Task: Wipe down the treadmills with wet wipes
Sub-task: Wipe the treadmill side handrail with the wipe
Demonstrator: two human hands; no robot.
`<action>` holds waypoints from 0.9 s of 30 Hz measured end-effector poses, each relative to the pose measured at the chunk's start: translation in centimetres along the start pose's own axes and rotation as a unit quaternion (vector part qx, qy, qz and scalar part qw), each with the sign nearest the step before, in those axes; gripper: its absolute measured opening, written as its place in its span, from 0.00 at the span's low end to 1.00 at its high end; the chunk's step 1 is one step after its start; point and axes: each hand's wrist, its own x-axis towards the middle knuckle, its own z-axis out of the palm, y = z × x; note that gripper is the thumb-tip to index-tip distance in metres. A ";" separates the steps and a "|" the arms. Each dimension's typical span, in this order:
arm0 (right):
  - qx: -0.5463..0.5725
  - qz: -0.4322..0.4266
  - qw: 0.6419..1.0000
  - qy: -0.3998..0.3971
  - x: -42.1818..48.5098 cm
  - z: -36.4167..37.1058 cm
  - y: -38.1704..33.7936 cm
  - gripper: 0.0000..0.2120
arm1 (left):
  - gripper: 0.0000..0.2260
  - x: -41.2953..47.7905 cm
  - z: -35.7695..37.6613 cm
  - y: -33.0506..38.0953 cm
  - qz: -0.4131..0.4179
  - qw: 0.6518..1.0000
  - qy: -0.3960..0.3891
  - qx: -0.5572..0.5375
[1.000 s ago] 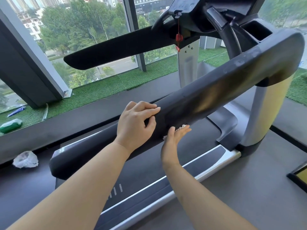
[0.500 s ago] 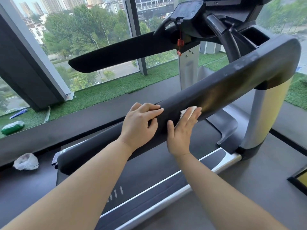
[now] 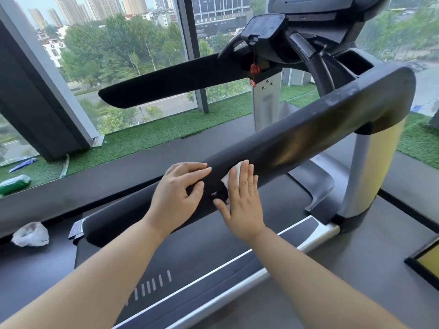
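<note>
Grip R hand: flat, fingers straight, pressing wet wipe on handrail | L hand: flat, resting beside

The near handrail lies bare rightward up to the yellow upright beneath its end.

Most of the wet wipe is hidden under the right hand; only a white corner is seen. The top of the treadmill console is cut off by the top edge. A green packet is cut by the left edge, and its print is too small to be read. A yellow-framed thing is cut by the right edge and cannot be named.
</note>
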 end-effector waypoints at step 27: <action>0.047 0.050 0.997 0.043 1.0 0.2 1.6 0.31 | 0.26 -1.9 -0.1 -1.7 0.038 0.987 -0.053 0.144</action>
